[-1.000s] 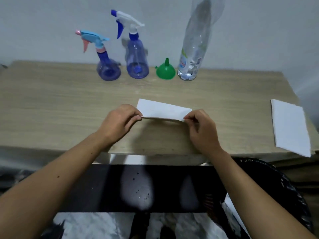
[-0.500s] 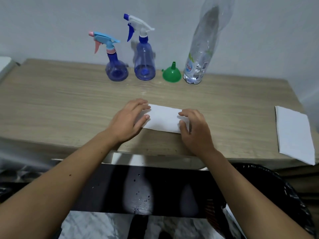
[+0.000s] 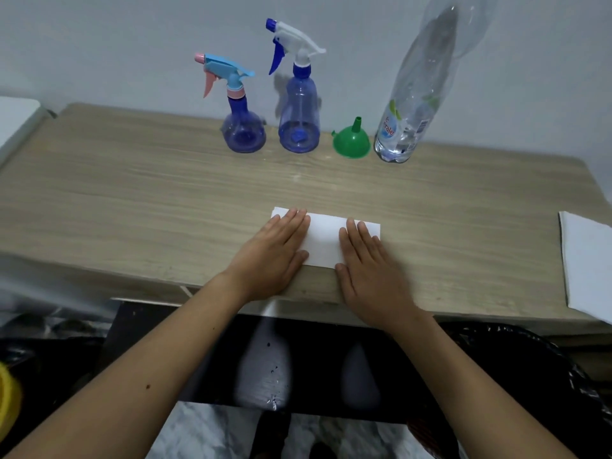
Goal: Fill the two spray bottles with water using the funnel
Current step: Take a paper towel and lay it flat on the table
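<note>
L hand (image 3: 276, 251), R hand (image 3: 371, 265) flat on paper (image 3: 326, 241) nr table (image 3: 132, 207) front edge.

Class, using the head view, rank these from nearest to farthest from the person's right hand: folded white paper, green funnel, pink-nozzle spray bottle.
1. Folded white paper: under the right hand.
2. Green funnel: back of table, straight ahead.
3. Pink-nozzle spray bottle: back left.
</note>
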Available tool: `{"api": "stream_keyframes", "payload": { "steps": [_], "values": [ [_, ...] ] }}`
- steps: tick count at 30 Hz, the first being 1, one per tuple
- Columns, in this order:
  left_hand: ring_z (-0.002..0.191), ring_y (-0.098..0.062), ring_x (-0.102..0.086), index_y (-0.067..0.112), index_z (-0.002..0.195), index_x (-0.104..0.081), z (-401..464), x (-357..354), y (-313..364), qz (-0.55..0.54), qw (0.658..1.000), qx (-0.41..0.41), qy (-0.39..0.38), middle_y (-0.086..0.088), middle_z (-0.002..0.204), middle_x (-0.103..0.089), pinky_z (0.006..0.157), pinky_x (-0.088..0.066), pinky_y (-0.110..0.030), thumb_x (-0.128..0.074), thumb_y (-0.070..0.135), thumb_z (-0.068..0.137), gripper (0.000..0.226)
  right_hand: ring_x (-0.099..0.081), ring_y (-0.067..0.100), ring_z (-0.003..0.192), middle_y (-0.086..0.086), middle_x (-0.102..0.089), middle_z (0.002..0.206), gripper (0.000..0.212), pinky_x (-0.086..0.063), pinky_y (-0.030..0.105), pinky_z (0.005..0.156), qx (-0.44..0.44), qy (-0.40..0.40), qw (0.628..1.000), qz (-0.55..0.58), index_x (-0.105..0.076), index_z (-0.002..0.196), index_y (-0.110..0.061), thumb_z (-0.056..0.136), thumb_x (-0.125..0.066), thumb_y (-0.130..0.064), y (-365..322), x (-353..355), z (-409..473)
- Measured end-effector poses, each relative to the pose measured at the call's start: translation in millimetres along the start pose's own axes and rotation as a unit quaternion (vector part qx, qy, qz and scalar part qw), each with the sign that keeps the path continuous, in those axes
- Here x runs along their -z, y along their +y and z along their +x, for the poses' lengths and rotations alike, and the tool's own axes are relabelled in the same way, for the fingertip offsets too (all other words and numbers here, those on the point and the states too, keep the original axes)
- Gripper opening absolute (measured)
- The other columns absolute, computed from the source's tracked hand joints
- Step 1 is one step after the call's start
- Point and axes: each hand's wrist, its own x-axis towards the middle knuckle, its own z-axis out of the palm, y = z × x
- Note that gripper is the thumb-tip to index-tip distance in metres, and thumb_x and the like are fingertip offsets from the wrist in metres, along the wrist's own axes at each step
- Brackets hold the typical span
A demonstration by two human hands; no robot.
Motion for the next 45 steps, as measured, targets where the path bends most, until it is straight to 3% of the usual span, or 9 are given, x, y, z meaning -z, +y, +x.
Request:
{"api": "stream_keyframes", "payload": {
  "steps": [6,10,15,20,24,32,45],
  "values": [
    [0.165,-0.037,-0.028,-0.005,0.167,-0.031,-31.5,6.6,-17.4,0.032,0.999,0.017,0.001,-0.022,0.176,-0.031,0.135,-0.024,-0.052,-0.026,0.039,0.113,0.07,-0.009,0.027,0.164,0.012,-0.01,0.176,0.07,-0.013,0.046,0.133,0.03,-0.017,0.999,-0.002,-0.019,0.166,-0.006,0.106,-0.018,-0.042,-27.8,-3.8,7.0],
    [0.169,-0.033,-0.017,-0.001,0.171,-0.023,-60.7,11.1,-46.9,0.002,0.998,0.055,-0.011,-0.018,0.18,-0.02,0.138,-0.014,-0.048,-0.021,0.046,0.111,0.075,-0.005,0.027,0.164,0.012,-0.007,0.176,0.072,-0.012,0.047,0.133,0.064,-0.037,0.997,-0.005,-0.015,0.167,-0.007,0.105,-0.015,-0.044,-60.5,-8.5,22.0],
    [0.169,-0.018,0.007,0.009,0.175,-0.004,-95.0,25.1,-85.0,0.008,0.994,0.103,-0.037,-0.006,0.183,0.003,0.136,0.01,-0.033,-0.002,0.056,0.105,0.084,0.001,0.027,0.164,0.011,-0.003,0.177,0.074,-0.006,0.047,0.133,0.099,-0.059,0.993,0.009,-0.011,0.168,-0.007,0.104,-0.012,-0.044,-105.8,-16.5,44.1],
    [0.166,-0.015,0.014,0.011,0.174,0.002,-114.2,40.1,-122.7,0.021,0.992,0.114,-0.046,-0.005,0.18,0.01,0.135,0.012,-0.032,0.002,0.057,0.104,0.084,-0.008,0.03,0.164,0.013,-0.011,0.176,0.075,-0.008,0.046,0.131,0.115,-0.049,0.992,0.027,-0.019,0.167,-0.008,0.101,-0.02,-0.046,-143.1,-27.2,73.0],
    [0.167,-0.016,0.013,0.012,0.174,0.002,-116.8,49.8,-154.1,0.022,0.992,0.112,-0.046,-0.003,0.18,0.01,0.136,0.012,-0.032,-0.001,0.056,0.106,0.082,0.0,0.026,0.164,0.01,-0.004,0.177,0.079,0.0,0.042,0.132,0.112,-0.054,0.991,0.053,-0.013,0.168,-0.01,0.099,-0.014,-0.049,-163.2,-29.9,100.8],
    [0.167,-0.013,0.014,0.012,0.174,0.002,-89.5,59.3,-196.9,0.013,0.99,0.126,-0.055,-0.005,0.181,0.01,0.134,0.015,-0.029,0.0,0.058,0.104,0.084,0.008,0.018,0.164,0.004,0.004,0.178,0.069,0.008,0.036,0.132,0.106,-0.072,0.989,0.067,-0.004,0.169,-0.016,0.111,-0.031,-0.042,-163.2,-25.3,156.9],
    [0.17,-0.02,0.011,0.01,0.174,0.004,-28.4,64.0,-214.0,0.025,0.99,0.113,-0.08,-0.01,0.183,0.009,0.132,0.018,-0.029,0.004,0.059,0.099,0.089,0.013,0.014,0.163,-0.001,0.01,0.177,0.068,0.005,0.037,0.133,0.077,-0.097,0.991,0.048,0.004,0.169,-0.019,0.112,-0.022,-0.046,-132.0,-11.4,190.4]
  ]
}}
